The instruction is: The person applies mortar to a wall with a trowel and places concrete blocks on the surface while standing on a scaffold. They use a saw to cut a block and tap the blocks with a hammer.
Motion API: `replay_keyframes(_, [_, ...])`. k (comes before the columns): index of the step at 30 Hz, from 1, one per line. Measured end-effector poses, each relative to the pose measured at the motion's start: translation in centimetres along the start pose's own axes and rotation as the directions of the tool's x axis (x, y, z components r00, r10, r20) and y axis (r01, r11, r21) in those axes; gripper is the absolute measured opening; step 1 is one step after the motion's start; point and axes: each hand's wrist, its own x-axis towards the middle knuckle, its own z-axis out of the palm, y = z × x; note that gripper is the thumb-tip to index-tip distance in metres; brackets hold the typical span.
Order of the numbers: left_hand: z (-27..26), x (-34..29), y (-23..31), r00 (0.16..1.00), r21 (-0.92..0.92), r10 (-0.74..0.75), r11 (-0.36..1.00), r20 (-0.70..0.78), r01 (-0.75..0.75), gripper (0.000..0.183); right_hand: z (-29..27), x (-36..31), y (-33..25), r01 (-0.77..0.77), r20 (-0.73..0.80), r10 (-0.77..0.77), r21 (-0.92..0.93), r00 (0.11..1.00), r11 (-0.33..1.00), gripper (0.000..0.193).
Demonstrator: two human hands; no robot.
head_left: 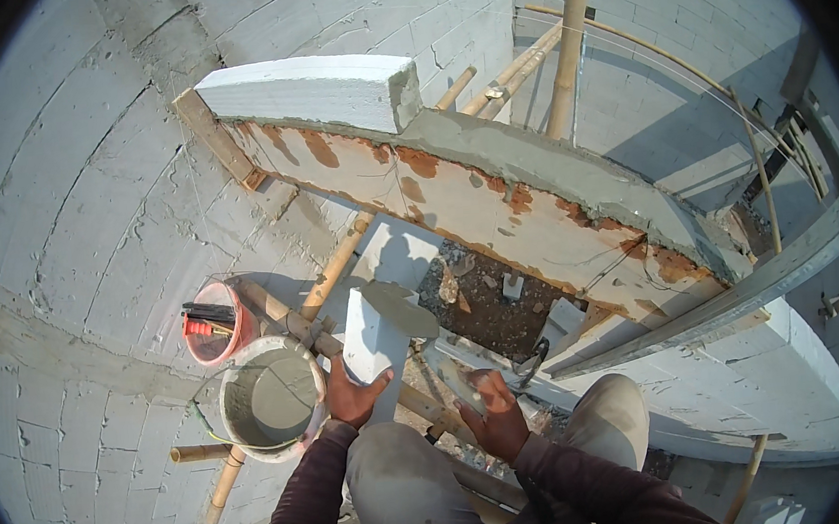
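My left hand (353, 393) grips the near end of a white lightweight concrete block (362, 339), tilted up beside my knee. Wet grey mortar (400, 310) covers the block's upper right face. My right hand (496, 415) is closed around what looks like a trowel (447, 371), whose greyish blade points toward the mortared block; its handle is hidden in my fingers. Just left of my left hand stands a bucket (317, 411) of grey mortar (274, 399).
A pink bucket (239, 340) of tools sits behind the mortar bucket. Ahead runs a mortar-topped beam (551, 166) carrying one laid block (304, 87). Bamboo poles (338, 264) cross below me, and rubble (473, 307) lies far beneath. A curved plank (712, 301) extends right.
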Motion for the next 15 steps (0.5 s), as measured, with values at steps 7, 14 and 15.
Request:
replay_keyframes(7, [-1.3,-0.3,-1.5,0.996,-0.099,0.043,0.994,-0.081,-0.051,0.072,-3.5,2.3,-1.6,-0.209,-0.026,0.232,0.342,0.972,0.916,0.033])
replay_keyframes(14, [-0.6,-0.6,-1.8,0.987,-0.137,0.139,0.979,-0.083,-0.149,0.073,-6.9,10.6,1.6,-0.764,0.757,0.293,0.635,0.584,-0.115,0.033])
replay_keyframes(15, [-0.7,-0.7,-1.6,0.984,-0.135,0.148,0.978,-0.096,-0.16,0.071,-7.6,10.7,2.3,-0.837,0.832,0.258,0.533,0.492,-0.125,0.035])
